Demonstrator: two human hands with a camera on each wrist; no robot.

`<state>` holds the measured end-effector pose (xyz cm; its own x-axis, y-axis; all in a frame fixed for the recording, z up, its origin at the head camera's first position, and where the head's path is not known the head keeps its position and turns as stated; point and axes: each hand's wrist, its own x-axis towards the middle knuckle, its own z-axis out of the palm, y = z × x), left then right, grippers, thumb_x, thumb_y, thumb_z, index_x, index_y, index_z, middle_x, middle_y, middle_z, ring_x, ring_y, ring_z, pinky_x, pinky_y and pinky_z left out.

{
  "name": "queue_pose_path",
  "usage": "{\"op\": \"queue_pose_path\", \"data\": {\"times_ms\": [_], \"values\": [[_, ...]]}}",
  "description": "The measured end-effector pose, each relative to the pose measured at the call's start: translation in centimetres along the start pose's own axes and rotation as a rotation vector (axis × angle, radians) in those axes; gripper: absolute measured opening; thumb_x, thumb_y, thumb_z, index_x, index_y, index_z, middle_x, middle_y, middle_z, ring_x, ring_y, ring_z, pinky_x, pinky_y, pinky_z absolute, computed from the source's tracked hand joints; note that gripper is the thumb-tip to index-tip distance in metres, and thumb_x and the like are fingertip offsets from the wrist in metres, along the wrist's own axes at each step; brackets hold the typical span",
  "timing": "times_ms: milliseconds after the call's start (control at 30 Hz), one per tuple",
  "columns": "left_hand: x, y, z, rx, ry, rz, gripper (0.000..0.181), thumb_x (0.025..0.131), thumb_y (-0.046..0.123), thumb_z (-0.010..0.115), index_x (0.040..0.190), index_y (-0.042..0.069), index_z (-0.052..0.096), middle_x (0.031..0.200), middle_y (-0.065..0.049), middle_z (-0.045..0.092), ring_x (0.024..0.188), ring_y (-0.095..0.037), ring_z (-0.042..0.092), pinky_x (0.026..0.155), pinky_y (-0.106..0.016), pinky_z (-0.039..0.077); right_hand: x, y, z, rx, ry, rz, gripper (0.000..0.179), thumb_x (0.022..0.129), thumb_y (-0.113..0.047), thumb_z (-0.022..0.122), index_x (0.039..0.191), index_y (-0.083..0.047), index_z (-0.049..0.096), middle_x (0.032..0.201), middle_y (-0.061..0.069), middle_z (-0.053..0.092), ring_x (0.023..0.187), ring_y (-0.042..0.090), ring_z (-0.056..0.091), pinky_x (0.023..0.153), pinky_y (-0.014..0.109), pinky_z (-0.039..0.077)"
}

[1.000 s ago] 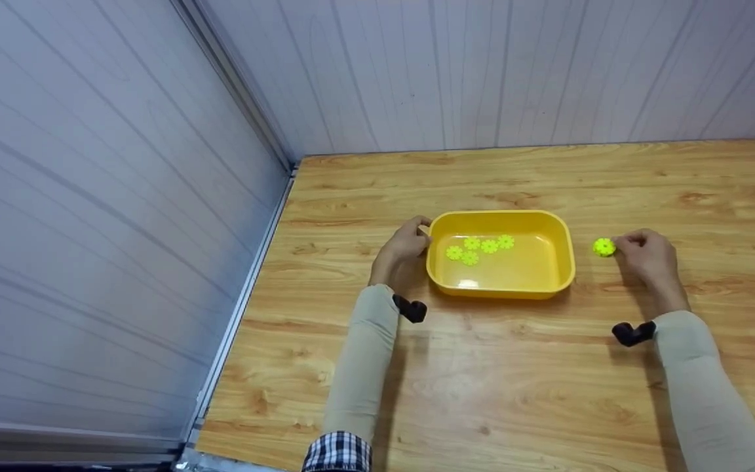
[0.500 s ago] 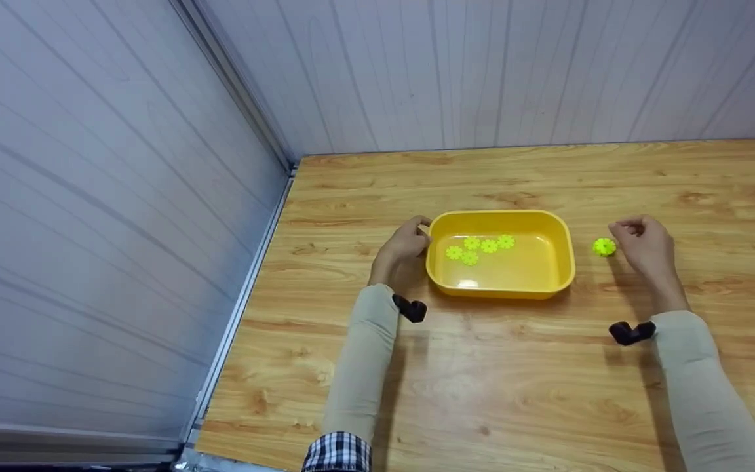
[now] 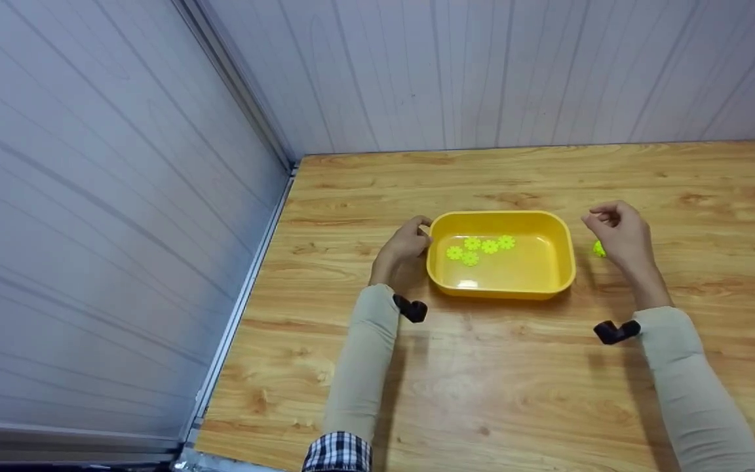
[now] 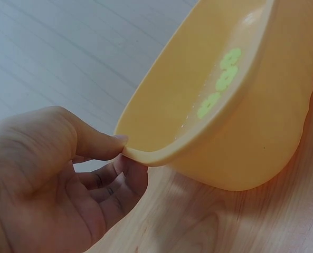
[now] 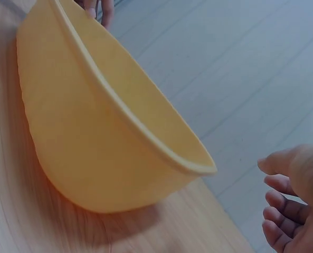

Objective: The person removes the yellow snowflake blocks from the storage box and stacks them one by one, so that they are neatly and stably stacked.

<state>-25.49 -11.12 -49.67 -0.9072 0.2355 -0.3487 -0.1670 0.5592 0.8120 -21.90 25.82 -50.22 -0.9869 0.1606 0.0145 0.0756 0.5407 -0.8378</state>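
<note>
A yellow plastic basin (image 3: 528,272) sits on the wooden table, several flat yellow-green flower-shaped pieces (image 3: 489,246) lying on its floor. My left hand (image 3: 407,241) pinches the basin's left rim between thumb and fingers; the left wrist view shows the thumb (image 4: 101,145) on top of the rim. To the right of the basin, my right hand (image 3: 623,236) hovers with fingers loosely bent and nothing visible in them. In the right wrist view, its thumb (image 5: 277,162) stands apart from the basin's rim. Partly hidden behind this hand is a yellow-green flower-shaped piece (image 3: 599,248) on the table.
A pale panelled wall (image 3: 469,72) rises behind the table (image 3: 482,393), and another panel (image 3: 102,216) borders it on the left. Each wrist carries a black camera mount (image 3: 410,308). Bare wood lies in front of the basin.
My right hand has lifted off the flower piece on the table, then moved up and left toward the basin, now partly covering that piece. The left hand and basin stay put.
</note>
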Motion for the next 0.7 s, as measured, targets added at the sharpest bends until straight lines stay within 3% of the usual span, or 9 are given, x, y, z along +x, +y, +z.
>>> {"op": "queue_pose_path", "data": {"times_ms": [333, 700], "values": [[0.0, 0.1, 0.1, -0.024, -0.008, -0.012, 0.037, 0.097, 0.008, 0.046, 0.134, 0.009, 0.046, 0.094, -0.007, 0.054, 0.08, -0.016, 0.051, 0.081, -0.032, 0.049, 0.2, -2.2, 2.1, 0.012, -0.072, -0.068, 0.053, 0.091, -0.045, 0.06, 0.121, -0.002, 0.055, 0.106, 0.008, 0.05, 0.092, 0.016, 0.045, 0.075, 0.019, 0.039], [0.2, 0.1, 0.1, -0.021, 0.001, -0.04, 0.036, 0.098, 0.011, 0.047, 0.134, 0.011, 0.047, 0.096, -0.006, 0.054, 0.082, -0.015, 0.052, 0.081, -0.032, 0.05, 0.0, -3.5, 5.0, 0.016, -0.157, -0.163, 0.048, 0.091, -0.037, 0.062, 0.12, 0.001, 0.055, 0.109, 0.013, 0.051, 0.091, 0.016, 0.045, 0.074, 0.017, 0.038]]}}
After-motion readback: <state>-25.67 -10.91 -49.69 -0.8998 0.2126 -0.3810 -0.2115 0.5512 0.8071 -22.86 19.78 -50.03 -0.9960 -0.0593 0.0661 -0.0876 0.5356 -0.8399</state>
